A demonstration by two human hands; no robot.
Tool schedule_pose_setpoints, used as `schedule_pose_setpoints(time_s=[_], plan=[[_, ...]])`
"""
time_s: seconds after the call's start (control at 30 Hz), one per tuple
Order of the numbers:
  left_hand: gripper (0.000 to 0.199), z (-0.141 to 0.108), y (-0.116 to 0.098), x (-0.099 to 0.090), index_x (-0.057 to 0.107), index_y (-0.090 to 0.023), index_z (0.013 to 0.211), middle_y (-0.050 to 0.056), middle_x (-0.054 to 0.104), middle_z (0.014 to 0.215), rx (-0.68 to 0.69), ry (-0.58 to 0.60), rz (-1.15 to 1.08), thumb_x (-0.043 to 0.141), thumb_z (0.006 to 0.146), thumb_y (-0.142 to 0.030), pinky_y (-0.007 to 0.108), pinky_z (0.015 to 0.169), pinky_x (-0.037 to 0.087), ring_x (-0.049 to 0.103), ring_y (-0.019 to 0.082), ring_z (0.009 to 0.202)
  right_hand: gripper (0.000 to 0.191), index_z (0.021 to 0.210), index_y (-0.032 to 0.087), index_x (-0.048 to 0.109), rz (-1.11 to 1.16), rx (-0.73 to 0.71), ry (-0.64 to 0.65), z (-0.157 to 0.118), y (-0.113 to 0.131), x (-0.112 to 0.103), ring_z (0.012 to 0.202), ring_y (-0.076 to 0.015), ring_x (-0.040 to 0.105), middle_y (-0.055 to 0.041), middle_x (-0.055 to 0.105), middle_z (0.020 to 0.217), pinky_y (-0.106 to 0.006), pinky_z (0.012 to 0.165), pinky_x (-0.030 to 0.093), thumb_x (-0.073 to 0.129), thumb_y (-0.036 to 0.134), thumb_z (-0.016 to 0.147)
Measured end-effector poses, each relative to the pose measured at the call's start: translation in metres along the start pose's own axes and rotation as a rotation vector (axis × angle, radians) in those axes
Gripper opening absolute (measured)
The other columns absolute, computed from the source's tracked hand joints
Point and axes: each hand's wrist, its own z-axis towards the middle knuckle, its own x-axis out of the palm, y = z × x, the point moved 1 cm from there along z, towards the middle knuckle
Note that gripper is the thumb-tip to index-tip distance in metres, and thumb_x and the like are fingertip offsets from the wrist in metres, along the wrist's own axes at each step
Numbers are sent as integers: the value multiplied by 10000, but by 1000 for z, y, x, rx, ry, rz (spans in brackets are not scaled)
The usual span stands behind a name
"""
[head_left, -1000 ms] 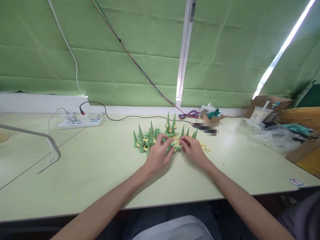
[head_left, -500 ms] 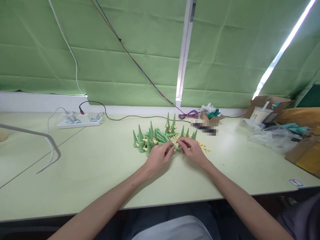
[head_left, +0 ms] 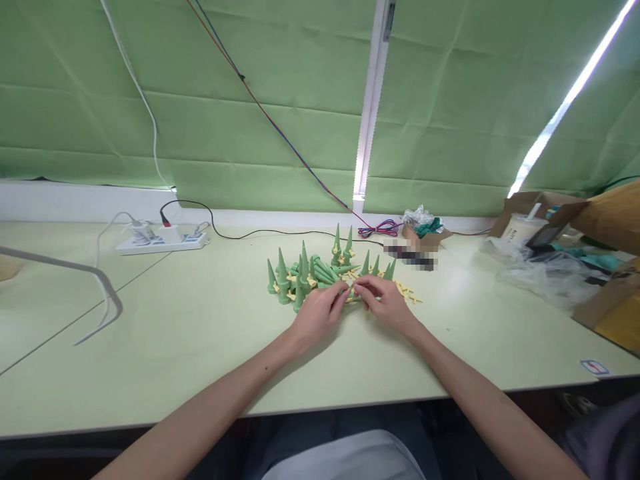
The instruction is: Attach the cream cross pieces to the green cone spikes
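Head view gives me green cones (head_left: 282, 277) grouped on the table (head_left: 200, 360), just beyond both hands. Most stand upright, long axis vertical and tips up, with small yellow clips near the bases of several: a cluster at left, a pair at the back and a few at right. Between them lies a bundle of cones (head_left: 325, 272), axes slanting from back left toward front right; one more cone (head_left: 349, 269) lies with its tip to the right. Loose clips (head_left: 409, 293) are strewn flat on the right side. I see the left hand (head_left: 316, 312) and right hand (head_left: 387, 303) meeting nearly tip to tip at the near edge of the group, fingers bent and each thumb close to its forefinger; whatever is between them is too small for me to tell, so I cannot say if either is clamped on a piece. A second ago the left hand was higher, its fingers spread over the bundle; now they are drawn in and lower, and the lying cones show. The standing cones have kept their places.
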Motion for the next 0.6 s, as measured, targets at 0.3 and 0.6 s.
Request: schedule_pose_setpoints(time_s=[0.3,0.6], plan=[[281,1,2,0,562,-199,879,-15,534,639,0,-41,25,325,985,-308,243,563,331,448,120,541,209,943,209,648,-34,-20,53,0,1,1,603,-132,568,-27,662,777,-244,555,453,527,380,933],[253,1,3,2,539,-205,876,-22,543,651,-35,-29,30,337,984,-312,247,561,322,468,127,546,176,930,205,655,-86,-53,38,1,0,1,669,-142,592,-36,684,831,-244,575,454,548,344,921]])
